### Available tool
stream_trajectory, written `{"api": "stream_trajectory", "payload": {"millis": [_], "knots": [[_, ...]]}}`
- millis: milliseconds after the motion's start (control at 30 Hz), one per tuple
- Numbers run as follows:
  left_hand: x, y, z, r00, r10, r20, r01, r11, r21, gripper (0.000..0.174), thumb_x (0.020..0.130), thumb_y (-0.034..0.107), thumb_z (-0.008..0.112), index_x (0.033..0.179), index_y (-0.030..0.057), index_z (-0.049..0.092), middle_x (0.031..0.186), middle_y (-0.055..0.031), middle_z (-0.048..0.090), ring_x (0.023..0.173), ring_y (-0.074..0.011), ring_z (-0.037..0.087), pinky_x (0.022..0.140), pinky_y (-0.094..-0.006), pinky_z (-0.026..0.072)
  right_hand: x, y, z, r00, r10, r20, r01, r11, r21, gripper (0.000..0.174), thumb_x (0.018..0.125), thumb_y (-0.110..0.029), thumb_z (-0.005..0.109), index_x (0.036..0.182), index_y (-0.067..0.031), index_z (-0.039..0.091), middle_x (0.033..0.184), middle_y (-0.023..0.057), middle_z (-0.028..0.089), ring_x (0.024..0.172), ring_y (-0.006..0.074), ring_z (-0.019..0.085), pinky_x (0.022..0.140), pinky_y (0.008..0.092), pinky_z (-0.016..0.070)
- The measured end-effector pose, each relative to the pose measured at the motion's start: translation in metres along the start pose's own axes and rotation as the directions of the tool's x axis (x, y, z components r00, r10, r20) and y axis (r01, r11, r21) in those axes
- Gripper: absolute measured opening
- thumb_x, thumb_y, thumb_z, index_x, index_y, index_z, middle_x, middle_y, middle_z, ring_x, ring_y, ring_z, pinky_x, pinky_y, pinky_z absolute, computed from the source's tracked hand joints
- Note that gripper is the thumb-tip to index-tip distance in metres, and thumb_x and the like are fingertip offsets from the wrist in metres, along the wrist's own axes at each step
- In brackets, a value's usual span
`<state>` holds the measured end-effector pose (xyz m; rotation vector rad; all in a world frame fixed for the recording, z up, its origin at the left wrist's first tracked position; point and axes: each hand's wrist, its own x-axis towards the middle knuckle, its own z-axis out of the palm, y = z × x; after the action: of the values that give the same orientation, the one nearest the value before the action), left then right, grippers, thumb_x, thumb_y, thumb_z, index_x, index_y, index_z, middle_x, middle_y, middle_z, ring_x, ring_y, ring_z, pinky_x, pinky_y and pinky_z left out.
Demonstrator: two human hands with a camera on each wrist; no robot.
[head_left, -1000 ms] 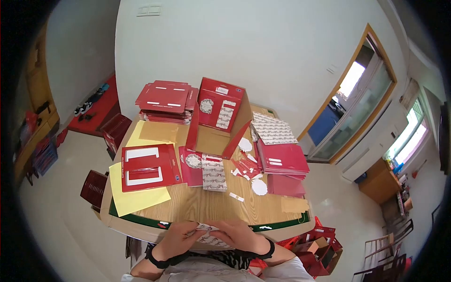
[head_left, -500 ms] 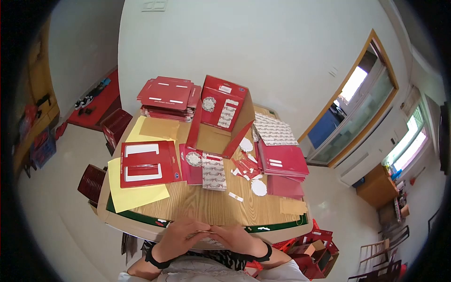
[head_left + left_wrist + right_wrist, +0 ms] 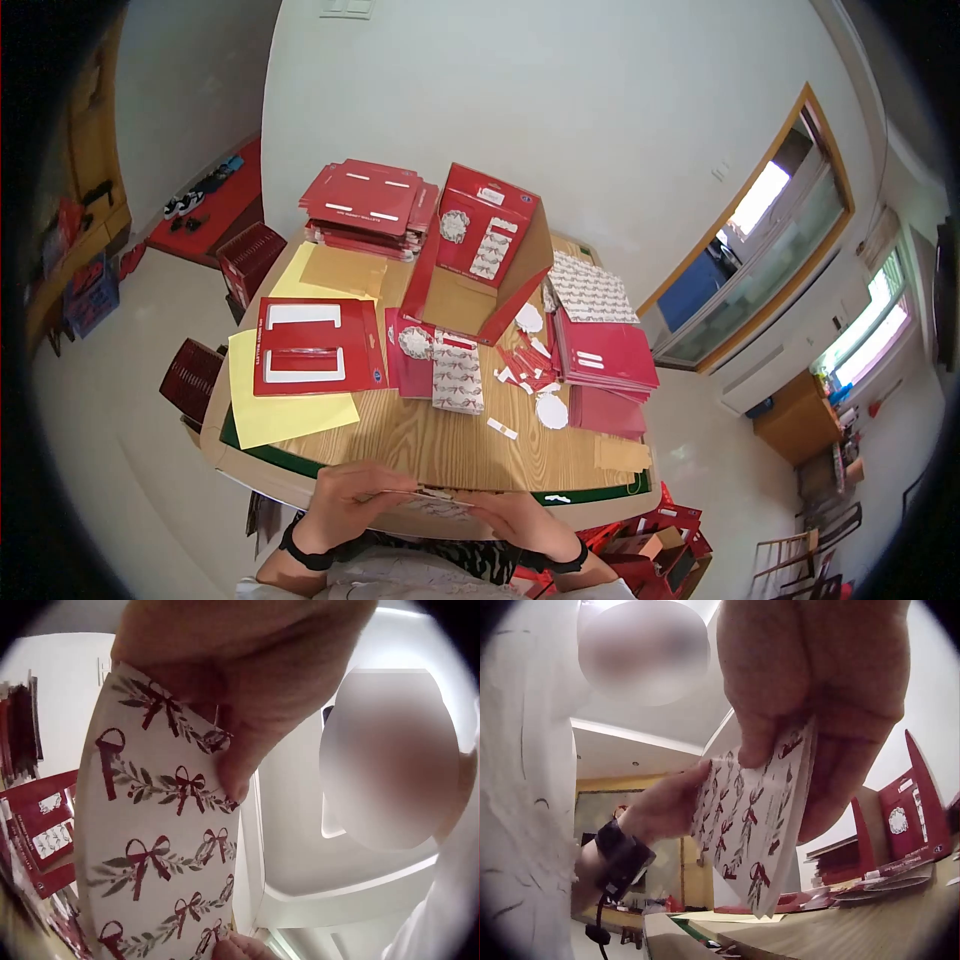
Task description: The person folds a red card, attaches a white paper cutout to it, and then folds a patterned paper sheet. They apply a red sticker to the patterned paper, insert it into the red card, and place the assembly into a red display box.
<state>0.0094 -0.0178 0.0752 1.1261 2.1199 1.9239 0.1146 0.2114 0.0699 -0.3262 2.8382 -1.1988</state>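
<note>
Between both hands, at the table's near edge, is a white folded paper (image 3: 161, 847) printed with red bows and leafy garlands. My left hand (image 3: 340, 500) grips one end, its thumb on the printed face in the left wrist view. At the other end my right hand (image 3: 520, 518) pinches it, thumb on the print and fingers behind. The right wrist view shows layered edges along the paper (image 3: 742, 817). A matching patterned piece (image 3: 458, 375) lies on the table ahead, beside a white scalloped round label (image 3: 416, 342).
A red open box (image 3: 470, 290) stands mid-table. Stacks of red cards (image 3: 365, 195) and red folders (image 3: 605, 350) flank it. A red cut-out card (image 3: 310, 345) lies on yellow paper (image 3: 300, 425) at left. Small red strips (image 3: 527, 368) and a white round (image 3: 551, 410) lie right of centre.
My hands have moved apart, from close together to opposite ends of the patterned paper. The paper, earlier tilted up with its print showing, now appears nearly edge-on in the head view.
</note>
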Motion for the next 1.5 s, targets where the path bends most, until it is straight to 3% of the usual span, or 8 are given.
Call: {"api": "stream_trajectory", "payload": {"millis": [267,467,533,700,833,933,1200,1500], "knots": [[0.0,-0.01,-0.009,0.961,-0.273,-0.046,0.256,0.941,-0.221,0.025,0.071,-0.01,0.062,0.094,0.0,0.064,0.088,-0.01,0.066,0.077,-0.0163,0.062,0.069,-0.0252,0.0497,-0.014,0.005,0.0,0.978,0.171,-0.12,-0.109,0.908,0.404,0.029,0.086,0.0,0.048,0.114,0.0007,0.055,0.1,0.0155,0.064,0.088,0.0225,0.064,0.076,0.0283,0.0493],[0.018,-0.02,0.02,0.926,-0.273,-0.26,0.082,0.819,-0.567,0.054,0.079,-0.005,0.053,0.13,0.0001,0.036,0.123,-0.0109,0.049,0.112,-0.0177,0.047,0.095,-0.032,0.0373,-0.005,0.017,0.014,0.772,-0.172,-0.612,0.154,0.985,-0.083,0.032,0.081,0.003,0.05,0.112,-0.0012,0.059,0.114,0.0143,0.059,0.105,0.029,0.057,0.09,0.0348,0.0446],[0.012,-0.033,0.028,0.957,-0.29,0.012,0.217,0.687,-0.693,0.052,0.082,0.009,0.054,0.13,0.0,0.035,0.123,-0.0088,0.048,0.113,-0.0172,0.046,0.095,-0.0345,0.0366,0.004,0.014,0.019,0.83,-0.345,-0.437,0.25,0.932,-0.261,0.035,0.079,0.002,0.053,0.113,-0.0034,0.059,0.117,0.0137,0.057,0.11,0.0299,0.054,0.095,0.0398,0.0402],[0.007,-0.039,0.037,0.886,-0.463,-0.023,0.359,0.716,-0.599,0.027,0.085,0.005,0.055,0.111,-0.0023,0.053,0.102,-0.0062,0.061,0.09,-0.0132,0.058,0.079,-0.0267,0.0474,0.021,-0.009,0.042,0.883,-0.444,-0.149,0.399,0.88,-0.256,0.046,0.076,-0.002,0.061,0.12,-0.01,0.053,0.118,0.0128,0.056,0.112,0.0303,0.052,0.096,0.0446,0.0386],[0.0,-0.043,0.027,0.919,-0.356,0.169,0.394,0.815,-0.425,0.027,0.085,0.006,0.056,0.11,-0.003,0.054,0.103,-0.0072,0.061,0.093,-0.0134,0.057,0.08,-0.027,0.0465,0.01,0.007,0.037,0.838,-0.083,-0.54,0.1,0.995,0.002,0.028,0.081,-0.003,0.06,0.109,-0.0012,0.056,0.102,0.011,0.061,0.094,0.0249,0.06,0.08,0.0308,0.0486],[-0.01,-0.049,0.033,0.904,-0.294,0.311,0.387,0.871,-0.302,0.032,0.083,0.004,0.058,0.114,-0.0036,0.052,0.104,-0.0086,0.061,0.095,-0.0146,0.056,0.082,-0.0272,0.0448,0.007,0.028,0.039,0.919,0.259,-0.297,-0.045,0.818,0.574,0.021,0.085,-0.001,0.057,0.106,0.0008,0.056,0.099,0.0088,0.061,0.09,0.013,0.058,0.077,0.0256,0.0461],[-0.004,-0.045,0.04,0.956,-0.25,-0.153,0.148,0.863,-0.483,0.073,0.079,-0.007,0.056,0.139,0.0022,0.015,0.123,-0.0154,0.046,0.112,-0.0169,0.046,0.093,-0.0285,0.0384,0.024,0.115,0.004,0.847,0.283,-0.45,-0.262,0.959,0.109,0.014,0.081,-0.007,0.061,0.093,-0.0013,0.057,0.077,0.0118,0.056,0.071,0.0214,0.058,0.065,0.0308,0.046],[-0.011,-0.052,0.036,0.939,-0.343,0.0,0.334,0.915,-0.227,0.022,0.085,0.0,0.053,0.104,-0.0014,0.063,0.096,-0.0108,0.066,0.089,-0.0129,0.059,0.078,-0.0255,0.0459,0.032,0.135,-0.013,0.85,0.278,-0.447,-0.4,0.893,-0.207,0.013,0.074,-0.005,0.063,0.083,-0.0033,0.054,0.079,0.0149,0.054,0.075,0.0316,0.054,0.068,0.0367,0.0437]]}}
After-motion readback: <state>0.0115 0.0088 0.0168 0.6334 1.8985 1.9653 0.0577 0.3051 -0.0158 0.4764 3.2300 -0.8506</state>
